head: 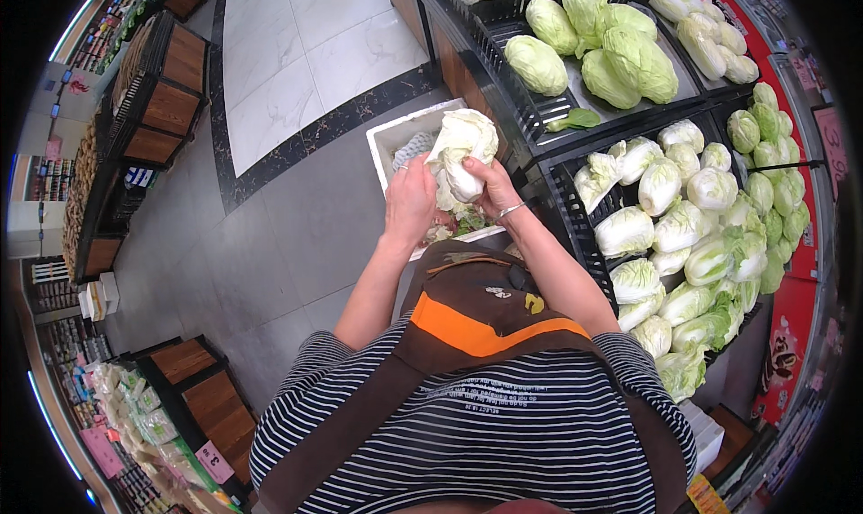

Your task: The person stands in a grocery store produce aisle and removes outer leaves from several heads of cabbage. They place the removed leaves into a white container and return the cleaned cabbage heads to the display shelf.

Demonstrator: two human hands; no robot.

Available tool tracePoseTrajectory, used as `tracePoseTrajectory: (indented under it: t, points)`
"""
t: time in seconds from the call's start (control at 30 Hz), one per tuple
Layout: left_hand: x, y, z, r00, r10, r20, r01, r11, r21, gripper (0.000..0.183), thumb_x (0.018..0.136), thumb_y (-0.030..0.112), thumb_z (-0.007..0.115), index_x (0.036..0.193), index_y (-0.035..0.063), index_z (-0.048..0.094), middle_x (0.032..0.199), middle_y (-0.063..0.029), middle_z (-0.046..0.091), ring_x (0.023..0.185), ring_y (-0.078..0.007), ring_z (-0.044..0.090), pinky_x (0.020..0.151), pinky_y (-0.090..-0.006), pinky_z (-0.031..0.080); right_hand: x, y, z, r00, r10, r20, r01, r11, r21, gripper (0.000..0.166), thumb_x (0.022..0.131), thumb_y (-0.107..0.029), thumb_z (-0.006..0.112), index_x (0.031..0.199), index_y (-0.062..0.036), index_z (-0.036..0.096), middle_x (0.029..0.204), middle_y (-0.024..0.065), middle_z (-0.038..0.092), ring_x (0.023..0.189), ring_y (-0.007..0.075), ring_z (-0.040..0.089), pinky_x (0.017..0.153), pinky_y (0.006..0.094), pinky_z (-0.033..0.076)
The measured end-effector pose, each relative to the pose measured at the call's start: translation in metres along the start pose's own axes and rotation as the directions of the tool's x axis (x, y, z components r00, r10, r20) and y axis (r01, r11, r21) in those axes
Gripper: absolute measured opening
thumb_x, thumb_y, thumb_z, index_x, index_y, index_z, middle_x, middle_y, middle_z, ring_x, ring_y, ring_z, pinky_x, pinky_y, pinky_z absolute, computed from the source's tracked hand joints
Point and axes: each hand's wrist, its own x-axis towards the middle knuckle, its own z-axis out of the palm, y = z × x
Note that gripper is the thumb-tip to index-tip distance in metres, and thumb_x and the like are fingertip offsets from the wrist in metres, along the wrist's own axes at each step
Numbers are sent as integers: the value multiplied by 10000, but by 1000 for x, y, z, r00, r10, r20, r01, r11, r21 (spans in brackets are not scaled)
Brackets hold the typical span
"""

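Note:
A napa cabbage (pixel 466 140) is held over a white foam box (pixel 384 151), its pale stem end towards me. My right hand (pixel 497 187) grips it from the right, thumb laid across the stem. On the left side, my left hand (pixel 412 197) has its fingers closed at the cabbage's edge, seemingly on an outer leaf. Inside the box lie leaf scraps (pixel 472 221) and a foam net sleeve (pixel 412 149). The cabbage and my hands hide part of the box.
To my right, a black crate (pixel 563 197) holds several napa cabbages (pixel 664 187). Beyond it, another display bears green cabbages (pixel 627 62) and a loose leafy green (pixel 574 120). Wood-panelled stands (pixel 162 113) line the left side, across the grey tiled floor (pixel 270 264).

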Motion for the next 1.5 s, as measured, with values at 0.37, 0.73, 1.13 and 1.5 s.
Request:
tracePoseTrajectory:
  t: [0.37,0.73,1.13,1.5]
  points:
    - [47,-13,-37,990,113,85,-116,992,40,242,968,143,452,1054,-27,601,965,-221,642,916,-387,618,803,-428,484,-9,-14,-45,882,297,367,-458,728,511,589,851,-468,641,1275,-86,495,1021,167,573,828,224,615,587,336,571]
    - [97,-35,-81,991,71,114,-80,994,79,275,985,178,420,1081,-6,601,1000,-218,642,962,-367,611,848,-436,470,-24,-6,-83,865,258,430,-456,761,461,709,842,-477,659,1381,-83,420,1110,182,578,812,231,611,631,314,567]
    - [55,-37,7,972,214,98,-188,955,-230,471,823,233,736,1254,92,605,1211,-189,552,1156,-318,523,946,-395,452,-28,-11,-45,999,-40,-13,40,999,9,840,819,-302,767,1437,-35,265,1356,119,499,1244,219,505,1021,359,441]
    - [44,0,24,935,342,94,-308,914,-263,296,698,101,816,954,57,674,983,-73,618,924,-198,602,766,-333,525,-27,-2,-32,938,-251,-240,147,913,-379,797,806,-415,769,1296,30,325,1247,144,501,1145,203,516,975,331,437]
